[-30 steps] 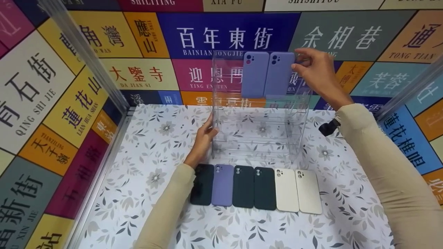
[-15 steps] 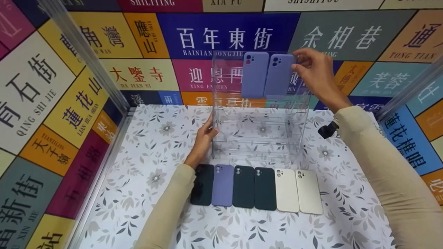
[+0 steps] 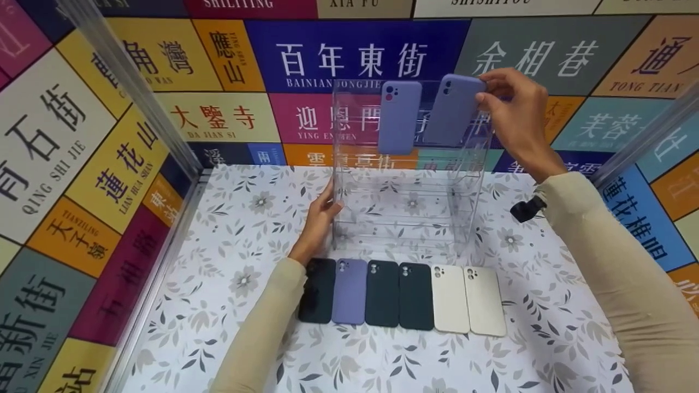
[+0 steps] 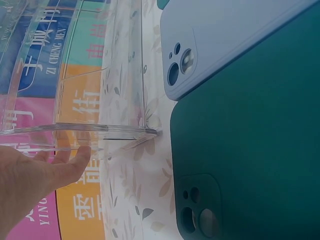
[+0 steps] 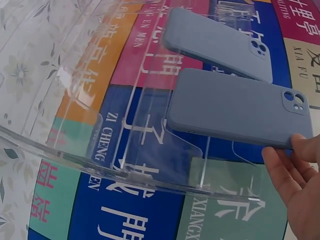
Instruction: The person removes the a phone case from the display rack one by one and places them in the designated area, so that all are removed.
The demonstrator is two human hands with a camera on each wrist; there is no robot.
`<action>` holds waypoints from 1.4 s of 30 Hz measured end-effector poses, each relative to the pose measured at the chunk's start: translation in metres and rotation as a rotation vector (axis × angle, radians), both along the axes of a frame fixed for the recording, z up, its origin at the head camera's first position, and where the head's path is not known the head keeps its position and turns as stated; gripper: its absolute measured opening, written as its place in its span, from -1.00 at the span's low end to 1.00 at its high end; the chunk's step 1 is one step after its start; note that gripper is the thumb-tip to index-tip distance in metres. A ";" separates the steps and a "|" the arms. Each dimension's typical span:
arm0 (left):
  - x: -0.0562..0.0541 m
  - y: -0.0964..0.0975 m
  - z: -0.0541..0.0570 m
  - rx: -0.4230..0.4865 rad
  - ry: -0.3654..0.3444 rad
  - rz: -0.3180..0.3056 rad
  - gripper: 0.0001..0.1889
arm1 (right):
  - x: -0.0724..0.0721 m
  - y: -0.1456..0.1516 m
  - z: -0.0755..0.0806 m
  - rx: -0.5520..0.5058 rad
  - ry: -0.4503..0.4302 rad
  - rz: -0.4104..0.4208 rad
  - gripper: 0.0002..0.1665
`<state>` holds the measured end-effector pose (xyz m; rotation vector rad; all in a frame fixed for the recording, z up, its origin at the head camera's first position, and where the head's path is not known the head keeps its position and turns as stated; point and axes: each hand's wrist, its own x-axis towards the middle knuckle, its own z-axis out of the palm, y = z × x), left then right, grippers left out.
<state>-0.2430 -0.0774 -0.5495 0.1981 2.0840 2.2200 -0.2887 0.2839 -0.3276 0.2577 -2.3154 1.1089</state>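
Note:
A purple phone case [image 3: 454, 109] tilts to the right at the top of a clear acrylic display stand [image 3: 404, 218]. My right hand [image 3: 516, 106] pinches its upper right edge between thumb and fingers, as the right wrist view also shows on the phone case [image 5: 240, 107]. Left of it, another purple phone case [image 3: 400, 117] stands upright on the top tier. My left hand [image 3: 319, 218] is at the stand's left side panel, and in the left wrist view its fingers [image 4: 75, 165] lie along that clear panel.
In front of the stand, a row of phone cases lies on the flowered tabletop [image 3: 246, 322]: a black case [image 3: 318, 292], a purple case [image 3: 349, 292], two dark green cases [image 3: 382, 295] and two cream cases [image 3: 450, 300]. Sign-printed walls [image 3: 355, 54] enclose the back and sides.
My right hand has moved up and right with the purple case, which now leans and stands apart from its neighbour. The left hand stays at the stand's side.

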 end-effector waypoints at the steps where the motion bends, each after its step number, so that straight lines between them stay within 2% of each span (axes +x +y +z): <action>1: 0.000 0.000 0.000 -0.003 0.000 0.001 -0.26 | 0.001 0.002 0.001 -0.013 0.008 -0.007 -0.69; 10: 0.001 0.000 0.000 0.005 -0.002 -0.006 -0.24 | 0.017 0.018 0.006 -0.063 0.053 -0.009 -0.67; 17: 0.001 0.000 -0.001 0.021 0.006 -0.011 -0.24 | 0.030 0.027 -0.001 -0.059 0.060 0.002 -0.66; 23: 0.001 0.000 -0.001 0.007 -0.014 -0.003 -0.25 | 0.040 0.034 -0.009 -0.059 0.030 0.006 -0.65; 32: 0.001 -0.002 0.000 -0.007 -0.020 -0.011 -0.25 | 0.060 0.041 -0.029 -0.066 -0.043 0.027 -0.64; 42: 0.000 -0.001 0.000 -0.018 -0.020 -0.003 -0.25 | 0.077 0.050 -0.061 -0.027 -0.037 0.017 -0.65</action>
